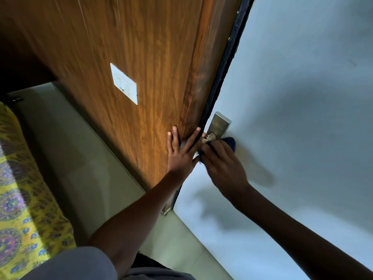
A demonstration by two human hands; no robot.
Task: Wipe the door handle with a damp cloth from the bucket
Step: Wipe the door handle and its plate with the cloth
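Handle (pixel 210 137) mostly hidden | right hand (pixel 224 168) clutching blue cloth (pixel 230 142) | left hand (pixel 179 154) fingers spread flat

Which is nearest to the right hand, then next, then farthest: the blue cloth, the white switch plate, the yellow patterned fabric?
1. Blue cloth: held in the right hand, at the handle.
2. White switch plate: up left, on the wood panel.
3. Yellow patterned fabric: far left edge.
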